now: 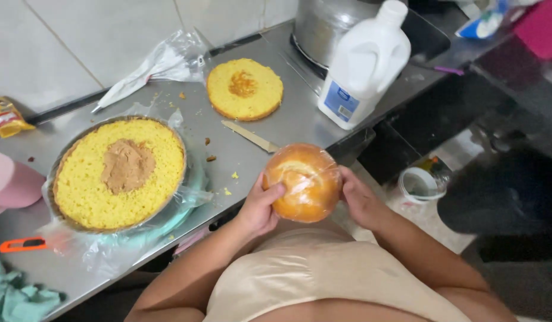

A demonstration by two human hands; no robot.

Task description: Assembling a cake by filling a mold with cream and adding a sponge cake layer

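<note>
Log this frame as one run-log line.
left hand: holds round golden cake wrapped in clear film | right hand: holds same cake | place: above steel counter edge | nearby: large yellow cake layer

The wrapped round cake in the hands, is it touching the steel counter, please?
Apart. The head view shows the wrapped round cake held between the left hand and right hand, lifted off the steel counter, past its front edge.

The wrapped cake is golden brown under clear film. Both cake layers are yellow with brown centres. The jug is white, blue-labelled. The bench is grey steel.
</note>
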